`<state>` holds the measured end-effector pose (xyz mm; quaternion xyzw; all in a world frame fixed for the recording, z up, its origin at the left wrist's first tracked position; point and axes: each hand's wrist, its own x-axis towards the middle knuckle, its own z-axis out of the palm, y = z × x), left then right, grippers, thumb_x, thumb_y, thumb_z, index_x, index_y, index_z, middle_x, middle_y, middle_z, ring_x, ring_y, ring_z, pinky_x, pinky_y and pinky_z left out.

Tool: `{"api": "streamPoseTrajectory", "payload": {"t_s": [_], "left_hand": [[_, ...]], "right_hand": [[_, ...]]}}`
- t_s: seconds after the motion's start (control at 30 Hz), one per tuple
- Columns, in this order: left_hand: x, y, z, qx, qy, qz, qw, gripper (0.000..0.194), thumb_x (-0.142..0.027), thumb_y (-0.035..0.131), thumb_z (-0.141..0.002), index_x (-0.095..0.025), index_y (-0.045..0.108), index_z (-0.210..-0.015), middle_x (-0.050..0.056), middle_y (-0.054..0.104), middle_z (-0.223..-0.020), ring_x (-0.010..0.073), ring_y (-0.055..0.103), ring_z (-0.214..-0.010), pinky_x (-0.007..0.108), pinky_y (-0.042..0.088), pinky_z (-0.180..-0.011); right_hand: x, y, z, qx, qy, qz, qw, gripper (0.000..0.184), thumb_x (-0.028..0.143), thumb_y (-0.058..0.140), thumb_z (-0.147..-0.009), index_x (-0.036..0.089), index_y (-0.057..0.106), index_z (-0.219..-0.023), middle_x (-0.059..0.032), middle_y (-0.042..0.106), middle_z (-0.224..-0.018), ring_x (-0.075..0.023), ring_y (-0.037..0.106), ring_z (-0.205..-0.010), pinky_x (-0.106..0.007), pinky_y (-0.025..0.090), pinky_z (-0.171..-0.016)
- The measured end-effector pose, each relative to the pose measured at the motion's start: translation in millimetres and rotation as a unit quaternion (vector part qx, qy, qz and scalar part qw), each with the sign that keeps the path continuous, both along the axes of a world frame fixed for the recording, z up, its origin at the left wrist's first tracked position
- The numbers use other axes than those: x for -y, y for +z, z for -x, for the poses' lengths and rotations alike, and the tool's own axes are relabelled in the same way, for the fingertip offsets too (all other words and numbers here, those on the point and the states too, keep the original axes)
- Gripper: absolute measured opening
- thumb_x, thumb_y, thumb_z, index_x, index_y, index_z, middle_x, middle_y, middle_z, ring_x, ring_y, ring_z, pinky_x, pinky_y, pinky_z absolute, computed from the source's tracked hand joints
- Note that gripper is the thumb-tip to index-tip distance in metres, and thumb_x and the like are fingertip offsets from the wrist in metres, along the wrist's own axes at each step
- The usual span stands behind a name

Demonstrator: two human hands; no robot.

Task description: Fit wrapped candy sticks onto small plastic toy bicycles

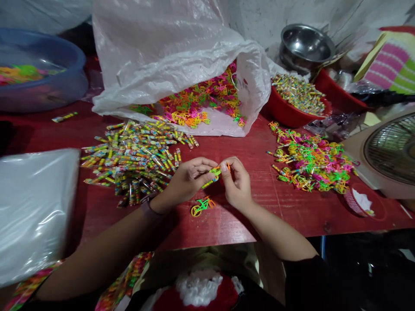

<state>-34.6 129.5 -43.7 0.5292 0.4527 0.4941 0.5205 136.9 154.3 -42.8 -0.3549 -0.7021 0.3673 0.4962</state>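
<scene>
Above the front of the red table, my left hand (188, 179) pinches a small yellow-green plastic toy piece (215, 171) together with a candy tube (209, 183) in a patterned wrapper. My right hand (236, 181) meets it from the right, thumb and fingers closed on an orange part (228, 166) of the toy. Just below both hands, a small toy bicycle (202, 206) with a green frame, a yellow wheel and an orange part lies on the table. Left of my left hand spreads a heap of wrapped candy tubes (136, 151).
A white plastic sack (168, 93) of colourful toy parts lies open at the back. Toy bicycles (314, 162) are piled at right, near a fan (389, 151) and a red bowl (292, 113) of tubes. A blue basin (42, 93) and plastic sheets (35, 203) are at left.
</scene>
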Motion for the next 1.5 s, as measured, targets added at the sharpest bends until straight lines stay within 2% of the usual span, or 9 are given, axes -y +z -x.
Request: {"api": "streamPoseTrajectory", "payload": {"t_s": [0.17,0.33,0.6,0.73,0.9,1.13,1.3,1.43,1.5], "left_hand": [[1,3.4,0,-0.030,0.002,0.013,0.999,0.036,-0.039,0.079,-0.079,-0.013,0.073,-0.104,0.010,0.080,-0.092,0.0185,0.071,-0.078,0.027,0.052,-0.069],[1,3.5,-1,-0.019,0.002,0.009,1.000,0.037,-0.038,0.080,-0.079,-0.014,0.075,-0.106,0.011,0.081,-0.096,0.0209,0.073,-0.086,0.028,0.055,-0.074],[-3,-1.1,-1,0.029,0.009,0.015,0.999,0.041,-0.043,0.085,-0.077,-0.014,0.077,-0.104,0.013,0.081,-0.100,0.0245,0.075,-0.093,0.032,0.058,-0.080],[-4,-2.3,1,0.049,0.001,0.028,0.998,0.042,-0.043,0.087,-0.074,-0.013,0.076,-0.102,0.013,0.081,-0.097,0.0228,0.075,-0.090,0.032,0.058,-0.080],[-4,-4.1,-1,0.075,0.003,0.023,0.997,0.044,-0.041,0.091,-0.069,-0.013,0.072,-0.098,0.011,0.080,-0.095,0.0223,0.075,-0.089,0.033,0.057,-0.082],[-5,-13.3,-4,0.076,0.009,0.011,0.997,0.041,-0.041,0.088,-0.073,-0.013,0.071,-0.098,0.011,0.080,-0.093,0.0205,0.074,-0.087,0.030,0.056,-0.078],[-7,-15.0,-5,0.084,0.018,0.020,0.996,0.041,-0.042,0.089,-0.071,-0.014,0.071,-0.096,0.010,0.080,-0.091,0.0197,0.074,-0.085,0.030,0.056,-0.078],[-12,-17.2,-4,0.105,0.038,0.056,0.992,0.043,-0.043,0.092,-0.065,-0.014,0.072,-0.089,0.007,0.078,-0.082,0.0163,0.070,-0.075,0.028,0.054,-0.072],[-15,-18.7,-3,0.132,0.017,0.097,0.986,0.043,-0.044,0.093,-0.063,-0.013,0.073,-0.085,0.006,0.075,-0.077,0.0146,0.067,-0.069,0.027,0.052,-0.067]], "right_hand": [[6,-1.3,3,-0.007,-0.031,-0.010,0.999,0.018,0.033,0.056,-0.103,0.021,0.061,-0.090,-0.0026,0.058,-0.088,-0.0177,0.057,-0.085,-0.033,0.046,-0.078],[8,-0.4,4,-0.034,-0.038,-0.012,0.999,0.016,0.032,0.062,-0.099,0.021,0.064,-0.087,-0.0028,0.060,-0.087,-0.0180,0.058,-0.084,-0.034,0.047,-0.078],[1,-0.6,1,-0.033,-0.026,0.030,0.999,0.020,0.040,0.065,-0.097,0.022,0.068,-0.088,-0.0033,0.061,-0.086,-0.0187,0.059,-0.082,-0.034,0.048,-0.077],[0,-0.7,2,-0.031,-0.022,0.036,0.999,0.023,0.043,0.065,-0.097,0.022,0.068,-0.090,-0.0037,0.063,-0.087,-0.0192,0.061,-0.084,-0.034,0.049,-0.079],[0,-2.1,4,-0.039,-0.017,0.021,0.999,0.018,0.035,0.064,-0.098,0.021,0.071,-0.091,-0.0045,0.066,-0.088,-0.0191,0.062,-0.086,-0.033,0.049,-0.080],[0,-7.5,4,-0.020,-0.027,0.034,0.999,0.023,0.040,0.062,-0.099,0.021,0.071,-0.090,-0.0051,0.067,-0.088,-0.0200,0.062,-0.086,-0.035,0.050,-0.082],[-1,-5.5,5,-0.009,-0.029,0.029,0.999,0.023,0.039,0.063,-0.098,0.021,0.073,-0.088,-0.0049,0.067,-0.085,-0.0200,0.061,-0.083,-0.035,0.049,-0.079],[-7,-4.6,3,0.010,-0.035,0.043,0.998,0.023,0.040,0.067,-0.095,0.021,0.075,-0.087,-0.0044,0.067,-0.082,-0.0195,0.062,-0.080,-0.034,0.050,-0.076],[-10,-6.6,2,0.007,-0.027,0.073,0.997,0.024,0.043,0.069,-0.093,0.021,0.077,-0.086,-0.0052,0.070,-0.084,-0.0199,0.064,-0.082,-0.034,0.052,-0.079]]}}
